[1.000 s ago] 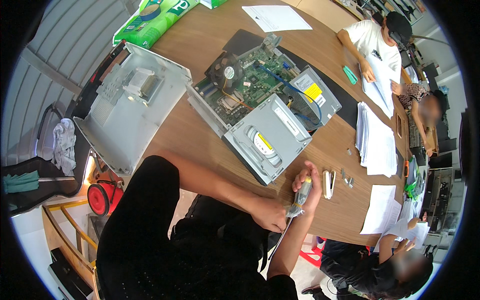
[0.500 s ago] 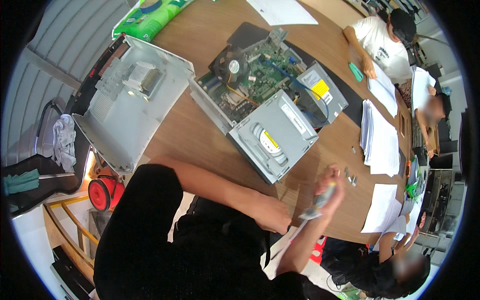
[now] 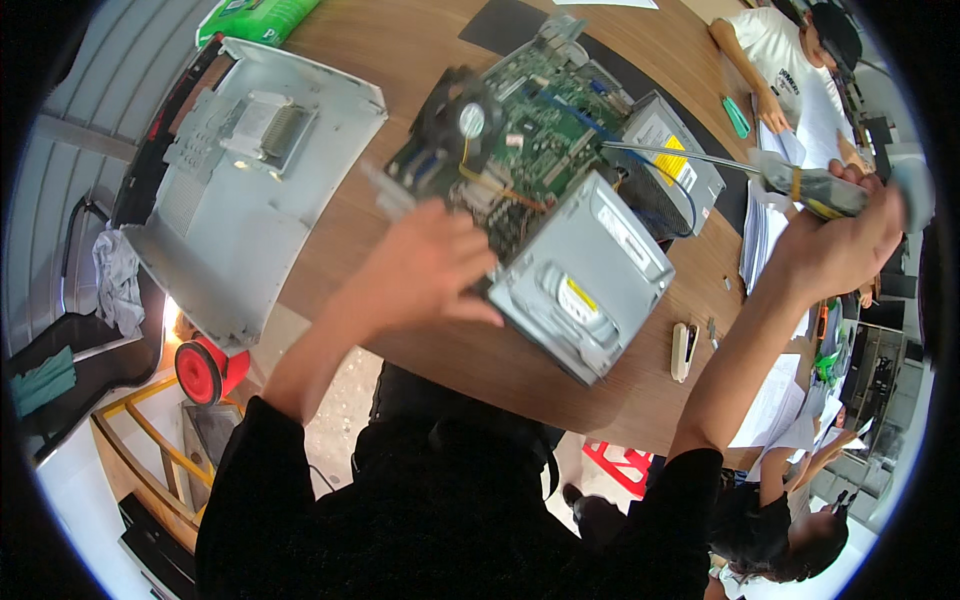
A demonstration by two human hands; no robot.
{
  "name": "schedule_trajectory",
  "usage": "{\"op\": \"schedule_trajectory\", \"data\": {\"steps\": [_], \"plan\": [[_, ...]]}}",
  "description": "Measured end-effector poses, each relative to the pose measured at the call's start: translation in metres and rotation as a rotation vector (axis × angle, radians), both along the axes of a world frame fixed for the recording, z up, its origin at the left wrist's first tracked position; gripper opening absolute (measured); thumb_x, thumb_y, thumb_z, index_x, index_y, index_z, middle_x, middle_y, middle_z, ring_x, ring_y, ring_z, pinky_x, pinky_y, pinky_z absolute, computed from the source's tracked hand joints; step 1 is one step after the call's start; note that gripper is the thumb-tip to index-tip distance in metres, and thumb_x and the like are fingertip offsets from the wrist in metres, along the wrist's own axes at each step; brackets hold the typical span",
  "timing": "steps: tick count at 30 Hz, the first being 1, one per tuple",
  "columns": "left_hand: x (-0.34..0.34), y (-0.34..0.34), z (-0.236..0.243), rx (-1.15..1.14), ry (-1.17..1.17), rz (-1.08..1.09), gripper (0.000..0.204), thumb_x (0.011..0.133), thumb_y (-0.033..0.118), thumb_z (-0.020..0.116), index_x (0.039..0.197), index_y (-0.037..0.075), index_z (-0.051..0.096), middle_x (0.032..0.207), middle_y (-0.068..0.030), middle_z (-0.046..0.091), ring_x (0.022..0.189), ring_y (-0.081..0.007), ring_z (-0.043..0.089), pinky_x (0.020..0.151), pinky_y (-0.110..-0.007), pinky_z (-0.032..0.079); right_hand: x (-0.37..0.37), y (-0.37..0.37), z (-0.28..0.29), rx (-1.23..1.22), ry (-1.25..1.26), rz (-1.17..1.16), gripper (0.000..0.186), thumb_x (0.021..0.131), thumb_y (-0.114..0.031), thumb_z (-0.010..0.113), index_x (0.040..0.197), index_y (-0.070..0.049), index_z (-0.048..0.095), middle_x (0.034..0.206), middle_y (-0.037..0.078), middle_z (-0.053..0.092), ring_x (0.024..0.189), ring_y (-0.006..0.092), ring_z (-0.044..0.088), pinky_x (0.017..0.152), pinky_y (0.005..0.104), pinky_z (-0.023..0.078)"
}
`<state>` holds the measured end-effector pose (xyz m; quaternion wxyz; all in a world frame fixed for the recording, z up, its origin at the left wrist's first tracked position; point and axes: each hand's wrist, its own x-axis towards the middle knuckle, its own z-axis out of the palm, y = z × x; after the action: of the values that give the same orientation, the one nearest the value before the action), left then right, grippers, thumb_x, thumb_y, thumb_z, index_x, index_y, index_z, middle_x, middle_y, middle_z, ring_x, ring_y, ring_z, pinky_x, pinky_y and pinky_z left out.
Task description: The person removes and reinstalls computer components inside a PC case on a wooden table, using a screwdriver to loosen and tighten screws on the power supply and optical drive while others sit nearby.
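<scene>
An opened desktop computer case (image 3: pixel 490 285) lies on the table, showing a green circuit board (image 3: pixel 545 150), a black fan (image 3: pixel 465 120) and a grey drive (image 3: pixel 590 280). My left hand (image 3: pixel 430 265) is at the case's near left edge, thumb stretched toward the drive and fingers curled over the rim, slightly blurred. In my right hand (image 3: pixel 845 235), raised at the right, is a long screwdriver (image 3: pixel 690 153). Its shaft points left above the second drive (image 3: pixel 665 150); whether the tip touches anything I cannot tell.
The removed case cover (image 3: pixel 250 190) lies at the left. A stapler (image 3: pixel 684 352), small metal pieces (image 3: pixel 712 330) and paper stacks (image 3: pixel 760 240) are at the right. A green bag (image 3: pixel 255 20) sits at the far left. Two other people are beyond the table's right side.
My right hand has risen far to the right with the screwdriver, uncovering the stapler. My left hand has moved forward from near my body onto the case, which has shifted slightly.
</scene>
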<state>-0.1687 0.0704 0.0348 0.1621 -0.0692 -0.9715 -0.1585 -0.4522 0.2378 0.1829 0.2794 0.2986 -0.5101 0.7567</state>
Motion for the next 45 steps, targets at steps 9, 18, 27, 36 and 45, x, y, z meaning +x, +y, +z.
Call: {"op": "schedule_trajectory", "data": {"steps": [9, 18, 27, 36, 45], "plan": [[0.015, 0.104, -0.012, 0.098, 0.028, 0.011, 0.038, 0.083, 0.044, 0.067, 0.081, 0.006, 0.060, 0.073, -0.0008, 0.050, 0.071, -0.0150, 0.052, 0.060, -0.026, 0.038, 0.023, -0.030, -0.055, 0.301, 0.011, 0.252, 0.010, 0.098, -0.011, 0.056, 0.096, -0.002, 0.052, 0.083, 0.011, 0.057, 0.072, 0.0179, 0.056, 0.065, 0.0319, 0.052], [0.012, 0.104, -0.015, 0.033, 0.082, 0.030, 0.041, 0.086, 0.045, 0.065, 0.087, 0.004, 0.064, 0.075, -0.0001, 0.053, 0.066, -0.0115, 0.051, 0.057, -0.023, 0.035, 0.024, 0.003, -0.023, 1.163, 0.312, 0.140, 0.034, 0.093, -0.019, 0.066, 0.122, -0.003, 0.059, 0.110, 0.013, 0.067, 0.096, 0.0174, 0.067, 0.085, 0.0301, 0.053], [0.010, 0.106, -0.013, 0.042, 0.091, 0.030, 0.042, 0.084, 0.045, 0.066, 0.087, 0.003, 0.064, 0.072, -0.0001, 0.050, 0.064, -0.0118, 0.051, 0.055, -0.023, 0.035, 0.018, 0.047, -0.022, 1.183, 0.149, 0.042, 0.026, 0.091, -0.011, 0.068, 0.115, -0.003, 0.064, 0.105, 0.011, 0.065, 0.088, 0.0162, 0.066, 0.075, 0.0263, 0.056], [0.010, 0.106, -0.014, 0.043, 0.106, 0.037, 0.042, 0.084, 0.045, 0.066, 0.088, 0.002, 0.064, 0.073, 0.0001, 0.050, 0.064, -0.0119, 0.050, 0.055, -0.023, 0.035, 0.036, 0.017, -0.033, 1.102, 0.223, 0.052, 0.013, 0.090, -0.007, 0.068, 0.099, -0.001, 0.061, 0.098, 0.008, 0.065, 0.084, 0.0118, 0.062, 0.075, 0.0243, 0.052], [0.011, 0.106, -0.016, 0.008, 0.118, 0.037, 0.041, 0.086, 0.044, 0.063, 0.089, 0.003, 0.064, 0.071, 0.0005, 0.048, 0.064, -0.0117, 0.049, 0.054, -0.023, 0.033, 0.035, 0.012, -0.034, 1.065, 0.313, -0.066, 0.011, 0.090, -0.008, 0.069, 0.097, -0.003, 0.062, 0.092, 0.005, 0.066, 0.084, 0.0099, 0.060, 0.077, 0.0225, 0.049]]}}
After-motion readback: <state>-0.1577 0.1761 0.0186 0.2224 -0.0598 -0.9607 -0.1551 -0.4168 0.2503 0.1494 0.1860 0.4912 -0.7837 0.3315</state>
